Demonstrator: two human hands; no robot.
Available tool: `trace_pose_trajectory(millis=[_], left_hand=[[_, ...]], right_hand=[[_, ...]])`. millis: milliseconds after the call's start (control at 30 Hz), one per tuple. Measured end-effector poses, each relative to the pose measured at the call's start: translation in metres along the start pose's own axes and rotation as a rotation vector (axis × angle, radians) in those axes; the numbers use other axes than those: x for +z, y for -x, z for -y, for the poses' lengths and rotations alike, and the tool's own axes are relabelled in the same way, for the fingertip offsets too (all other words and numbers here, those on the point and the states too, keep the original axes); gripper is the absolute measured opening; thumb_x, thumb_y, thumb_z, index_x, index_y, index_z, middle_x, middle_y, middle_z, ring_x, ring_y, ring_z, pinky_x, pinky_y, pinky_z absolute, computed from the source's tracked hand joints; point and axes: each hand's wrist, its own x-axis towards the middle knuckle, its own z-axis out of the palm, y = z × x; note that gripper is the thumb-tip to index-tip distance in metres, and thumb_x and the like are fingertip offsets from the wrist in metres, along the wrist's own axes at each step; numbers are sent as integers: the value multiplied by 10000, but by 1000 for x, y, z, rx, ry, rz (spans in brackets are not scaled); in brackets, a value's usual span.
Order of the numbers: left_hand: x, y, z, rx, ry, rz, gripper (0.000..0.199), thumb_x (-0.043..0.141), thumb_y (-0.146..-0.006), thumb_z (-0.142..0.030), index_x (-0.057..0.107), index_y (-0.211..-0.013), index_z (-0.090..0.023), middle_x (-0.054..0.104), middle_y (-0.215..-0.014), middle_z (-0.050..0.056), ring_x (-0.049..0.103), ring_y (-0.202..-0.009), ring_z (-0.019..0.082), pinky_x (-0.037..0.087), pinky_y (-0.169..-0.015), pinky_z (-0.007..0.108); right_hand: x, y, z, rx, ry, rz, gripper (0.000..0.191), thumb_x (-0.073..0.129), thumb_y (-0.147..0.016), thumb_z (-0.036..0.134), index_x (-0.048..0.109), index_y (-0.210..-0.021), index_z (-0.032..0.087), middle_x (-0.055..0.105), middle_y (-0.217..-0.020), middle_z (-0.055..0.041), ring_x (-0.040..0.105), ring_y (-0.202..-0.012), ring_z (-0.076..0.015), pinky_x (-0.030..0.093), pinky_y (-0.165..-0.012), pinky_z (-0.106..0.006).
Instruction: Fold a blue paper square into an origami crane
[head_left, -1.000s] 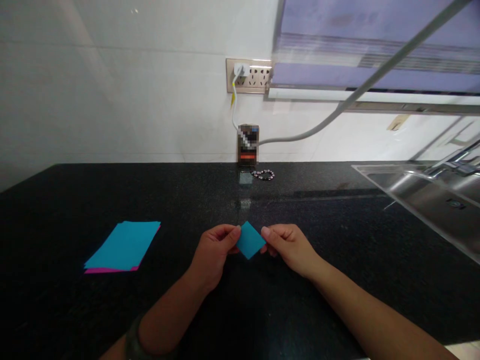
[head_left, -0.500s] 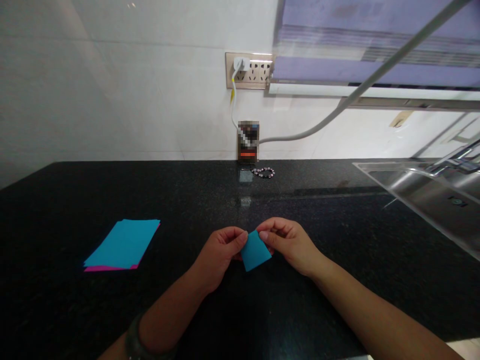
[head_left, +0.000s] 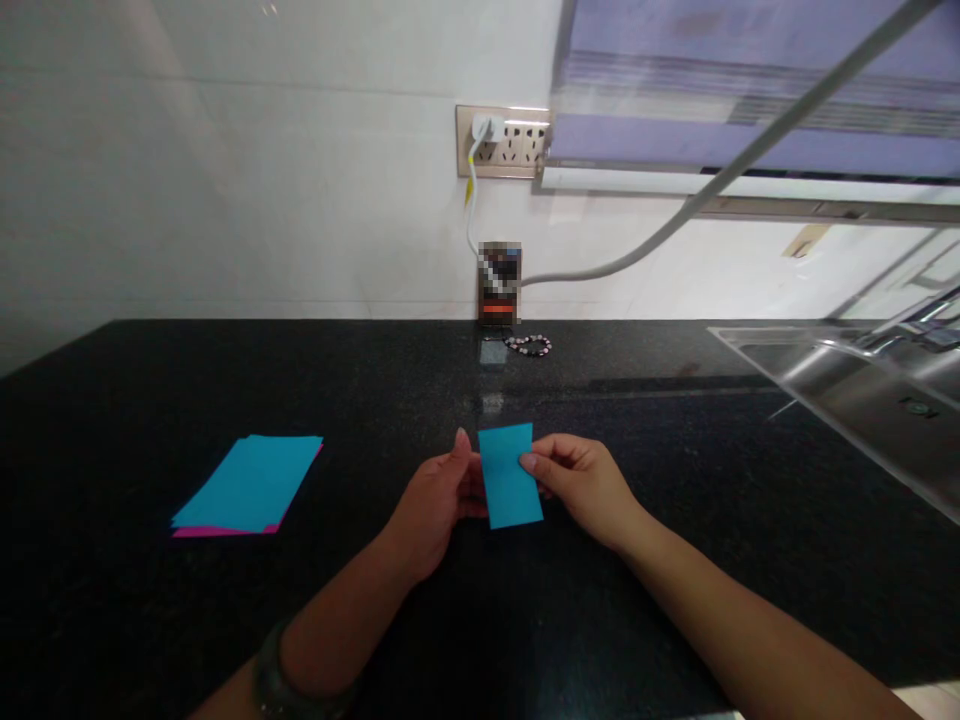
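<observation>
1. Find the paper (head_left: 510, 482) between both hands, over the counter (head_left: 637, 620); read 12 o'clock as the far side. Lies at 9 o'clock from the right hand (head_left: 581, 485) and between 2 and 3 o'clock from the left hand (head_left: 435, 505).

2. Runs lengthwise nearly from 12 to 6, with the far end tipped slightly toward 11. Shows a flat blue face; cannot tell whether resting on the counter or raised just above it.

3. Nearer to the right hand, and touched by it at the 3 o'clock edge. Pinched there, with thumb on the face and fingers partly hidden behind; looks securely held.

4. On the left, opened at the thumb: lifted off the paper and pointing between 12 and 1, with fingers curved low beside the 9 o'clock edge. Cannot tell whether touching the back with those fingertips; seems to have no grip.

5. At 9 o'clock from the paper, well apart, note a stack (head_left: 251, 485), blue over pink, slanting from 7 to 1. At 12 o'clock, see a blurred device (head_left: 499, 285), with a beaded strap (head_left: 530, 345) at 5 o'clock from it.
</observation>
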Motion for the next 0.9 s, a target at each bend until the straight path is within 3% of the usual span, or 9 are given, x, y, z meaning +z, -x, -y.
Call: trace_pose_trajectory(millis=[200,300,567,733,900], left_hand=[[0,2,-1,-15,-42,21,297,640,-673,-379,640,-837,-131,653,-760,60,589,-681,162,448,-685,312],[-2,0,1,-10,-60,-30,246,646,-673,-341,638,-816,-141,645,-727,41,571,-648,142,445,-666,296],[-5,-2,1,119,-139,-165,245,608,-698,-366,620,-801,-144,610,-686,18,520,-603,117,407,-587,247],[-6,-1,1,85,-243,-157,275,635,-671,-372,637,-812,-135,616,-685,26,526,-586,120,405,-550,241],[-3,-1,-1,107,12,-137,336,693,-635,-259,597,-945,-171,647,-862,39,597,-784,154,458,-678,263]], right_hand=[[1,-1,0,65,-64,-12,214,610,-703,358,584,-670,149,533,-524,36,450,-454,-66,356,-460,-206],[2,-1,-1,62,-36,11,243,580,-729,373,565,-643,146,536,-535,28,443,-448,-59,354,-452,-198],[3,2,0,110,23,228,233,590,-726,352,541,-653,136,519,-562,22,444,-458,-50,351,-436,-175],[0,1,4,39,-59,99,215,595,-723,362,540,-740,155,463,-539,54,381,-410,-39,306,-382,-170],[-1,-1,1,45,-166,7,209,588,-735,346,522,-737,148,560,-556,23,418,-388,-44,320,-388,-178]])
